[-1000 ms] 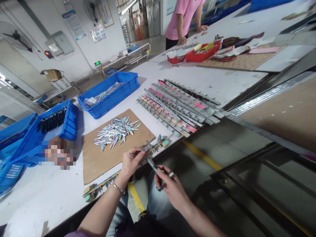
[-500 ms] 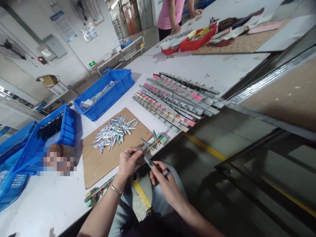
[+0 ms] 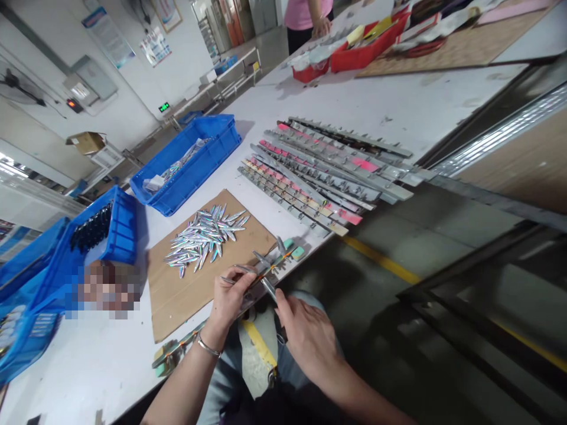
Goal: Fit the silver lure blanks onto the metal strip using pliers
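At the table [image 3: 354, 112] edge, a long rack [image 3: 230, 301] lies beside the cardboard [image 3: 195, 295] with its pile of lures [image 3: 204, 236]. The left hand [image 3: 230, 295] pinches one lure [image 3: 233, 278] at the rack; the right hand [image 3: 305, 336] grasps another [image 3: 268, 287]. They look light, stiff and slick, best held at mid-body, away from the pointed tips.

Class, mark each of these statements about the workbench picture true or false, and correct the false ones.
1. The pile of shiny lure bodies lies on a cardboard sheet. True.
2. The left hand rests inside a blue crate. False: it is at the table edge, on the metal rack strip, holding a thin silver piece.
3. The right hand holds a slim silver piece near that strip. True.
4. The red trays sit beside the person's hands. False: they are at the far end of the table.
5. Several long rack strips lie side by side on the table. True.
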### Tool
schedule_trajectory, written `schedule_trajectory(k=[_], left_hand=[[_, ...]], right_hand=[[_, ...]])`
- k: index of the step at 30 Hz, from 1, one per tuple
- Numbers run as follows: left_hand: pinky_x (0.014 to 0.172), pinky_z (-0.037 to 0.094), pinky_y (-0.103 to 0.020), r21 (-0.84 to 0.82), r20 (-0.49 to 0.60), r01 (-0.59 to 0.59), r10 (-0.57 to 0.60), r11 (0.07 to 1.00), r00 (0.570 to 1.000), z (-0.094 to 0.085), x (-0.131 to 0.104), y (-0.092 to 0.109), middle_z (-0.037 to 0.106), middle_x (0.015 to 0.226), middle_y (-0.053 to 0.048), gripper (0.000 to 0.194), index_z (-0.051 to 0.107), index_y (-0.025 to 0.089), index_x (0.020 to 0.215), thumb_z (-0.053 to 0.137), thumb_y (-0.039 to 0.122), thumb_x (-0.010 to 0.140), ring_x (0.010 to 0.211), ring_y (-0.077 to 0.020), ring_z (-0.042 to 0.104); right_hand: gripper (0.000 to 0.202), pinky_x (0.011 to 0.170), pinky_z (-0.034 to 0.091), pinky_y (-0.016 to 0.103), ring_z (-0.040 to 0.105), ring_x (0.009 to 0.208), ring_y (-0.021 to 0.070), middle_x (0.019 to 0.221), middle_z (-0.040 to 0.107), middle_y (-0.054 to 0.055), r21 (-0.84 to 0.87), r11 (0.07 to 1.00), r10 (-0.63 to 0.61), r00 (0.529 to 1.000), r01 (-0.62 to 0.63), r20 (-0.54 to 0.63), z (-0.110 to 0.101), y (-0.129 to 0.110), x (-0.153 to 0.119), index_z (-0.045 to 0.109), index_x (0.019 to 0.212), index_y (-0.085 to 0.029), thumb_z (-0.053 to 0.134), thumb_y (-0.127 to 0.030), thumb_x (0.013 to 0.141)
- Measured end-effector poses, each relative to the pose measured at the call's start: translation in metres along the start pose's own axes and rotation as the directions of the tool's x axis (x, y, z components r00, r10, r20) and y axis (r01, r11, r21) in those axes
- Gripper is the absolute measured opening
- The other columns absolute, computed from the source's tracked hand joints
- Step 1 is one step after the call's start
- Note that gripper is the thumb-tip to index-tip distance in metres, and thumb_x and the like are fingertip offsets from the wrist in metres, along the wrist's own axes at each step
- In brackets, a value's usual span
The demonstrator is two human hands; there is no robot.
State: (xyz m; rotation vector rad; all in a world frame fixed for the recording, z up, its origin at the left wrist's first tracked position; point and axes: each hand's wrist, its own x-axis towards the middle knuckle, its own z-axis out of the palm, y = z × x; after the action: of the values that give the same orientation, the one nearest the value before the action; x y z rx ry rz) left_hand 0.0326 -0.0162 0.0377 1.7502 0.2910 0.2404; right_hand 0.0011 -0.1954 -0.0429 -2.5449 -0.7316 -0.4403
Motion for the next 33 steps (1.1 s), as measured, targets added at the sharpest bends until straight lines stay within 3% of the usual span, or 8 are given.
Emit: schedule_trajectory(k=[8,23,26,28,29,31,32,33], left_hand=[[0.078,0.053,-0.027,0.099,0.030,-0.012,0.009,0.995,1.000,-0.005,-0.004,-0.004,0.078,0.089,-0.007,0.021,0.081,0.017,0.087,0.082,0.037,0.082,0.081,-0.0179,0.069],[0.079,0.055,-0.028,0.185,0.099,-0.089,0.072,0.979,0.993,-0.006,-0.006,-0.003,0.078,0.089,-0.007,0.021,0.080,0.018,0.090,0.078,0.039,0.087,0.083,-0.0190,0.071],[0.082,0.056,-0.029,0.183,0.112,-0.081,0.061,0.980,0.992,-0.007,-0.006,-0.005,0.078,0.091,-0.008,0.022,0.080,0.018,0.091,0.078,0.039,0.087,0.085,-0.0196,0.071],[0.080,0.056,-0.029,0.179,0.100,-0.041,0.023,0.983,0.995,-0.006,-0.005,-0.003,0.079,0.090,-0.008,0.023,0.081,0.018,0.090,0.079,0.040,0.085,0.082,-0.0195,0.072],[0.079,0.057,-0.029,0.178,0.093,-0.022,0.006,0.984,0.996,-0.005,-0.005,-0.001,0.079,0.089,-0.008,0.023,0.081,0.018,0.089,0.079,0.040,0.084,0.082,-0.0196,0.072],[0.078,0.057,-0.029,0.171,0.083,0.000,-0.015,0.985,0.996,-0.003,-0.004,0.001,0.079,0.090,-0.009,0.024,0.080,0.017,0.084,0.082,0.041,0.082,0.082,-0.0202,0.072],[0.078,0.057,-0.030,0.167,0.080,0.007,-0.020,0.986,0.997,-0.002,-0.003,0.002,0.079,0.090,-0.009,0.024,0.080,0.017,0.081,0.083,0.041,0.081,0.082,-0.0203,0.072],[0.077,0.057,-0.030,0.162,0.076,0.012,-0.025,0.987,0.997,-0.001,-0.002,0.003,0.079,0.090,-0.009,0.025,0.079,0.017,0.079,0.083,0.042,0.080,0.081,-0.0200,0.072]], right_hand=[[0.037,0.073,0.041,0.038,0.061,0.071,0.0217,0.086,0.066,0.004,0.010,0.999,-0.043,0.999,0.043,0.007,-0.001,0.007,0.001,0.054,0.133,-0.014,0.055,-0.006,0.096],[0.025,0.069,0.038,0.037,0.061,0.068,0.0201,0.082,0.066,0.004,0.177,0.984,-0.001,0.999,0.010,-0.048,-0.004,0.006,0.002,0.055,0.129,-0.014,0.044,-0.019,0.107],[0.028,0.070,0.040,0.037,0.064,0.074,0.0217,0.091,0.071,0.007,0.322,0.945,0.059,0.998,-0.059,0.011,0.000,0.007,-0.002,0.057,0.131,-0.017,0.045,-0.022,0.107],[0.029,0.073,0.044,0.037,0.067,0.082,0.0241,0.099,0.073,0.009,0.538,0.820,0.179,0.980,-0.195,0.083,0.004,0.006,-0.003,0.059,0.131,-0.022,0.051,-0.029,0.104],[0.029,0.073,0.045,0.037,0.067,0.083,0.0247,0.099,0.073,0.008,0.682,0.670,0.254,0.954,-0.291,0.158,0.006,0.004,-0.004,0.061,0.128,-0.024,0.055,-0.034,0.102],[0.029,0.066,0.047,0.035,0.065,0.076,0.0230,0.086,0.071,0.005,0.872,0.212,0.322,0.874,-0.440,0.363,0.010,0.001,-0.002,0.064,0.119,-0.026,0.058,-0.047,0.100],[0.033,0.061,0.046,0.032,0.061,0.067,0.0208,0.077,0.066,0.002,0.882,-0.003,0.296,0.842,-0.472,0.451,0.012,-0.002,-0.001,0.065,0.114,-0.026,0.056,-0.054,0.100],[0.040,0.055,0.043,0.030,0.056,0.059,0.0184,0.069,0.060,-0.001,0.862,-0.154,0.250,0.825,-0.483,0.507,0.014,-0.004,0.000,0.066,0.111,-0.025,0.051,-0.061,0.101]])
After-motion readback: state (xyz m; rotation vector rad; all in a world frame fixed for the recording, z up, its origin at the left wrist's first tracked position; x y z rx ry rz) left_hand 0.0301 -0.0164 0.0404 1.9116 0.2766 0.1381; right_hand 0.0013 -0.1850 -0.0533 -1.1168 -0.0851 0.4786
